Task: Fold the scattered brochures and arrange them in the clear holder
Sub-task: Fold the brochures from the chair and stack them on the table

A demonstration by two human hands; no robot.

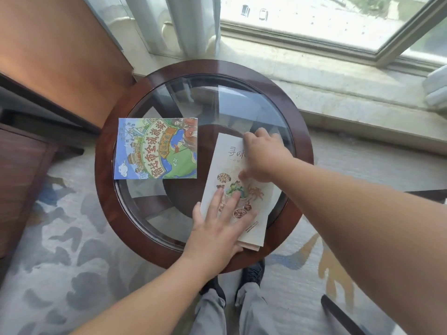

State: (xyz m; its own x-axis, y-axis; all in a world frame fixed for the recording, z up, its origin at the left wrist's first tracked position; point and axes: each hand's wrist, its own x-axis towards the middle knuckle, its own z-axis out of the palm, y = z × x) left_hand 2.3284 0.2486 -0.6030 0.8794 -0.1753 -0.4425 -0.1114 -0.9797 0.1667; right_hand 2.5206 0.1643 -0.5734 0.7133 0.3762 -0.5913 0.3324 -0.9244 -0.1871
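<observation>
You are pressing a white folded brochure (225, 165) flat on the right side of the round glass table (106, 165). It is showing pale title characters at the far end and food pictures nearer you. Its long axis is running away from you. Your left hand (217, 228) is lying straight-fingered on the near half. Your right hand (263, 155) is covering the far half, blurred, and its grasp cannot be told.

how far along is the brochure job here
Done: the colourful map brochure lies flat on the round glass table, apparently folded. In hand: the white food brochure looks folded narrow; the left hand presses its lower end flat and the right hand rests on its upper part. Left: no clear holder is in view, so neither is arranged yet.
</observation>
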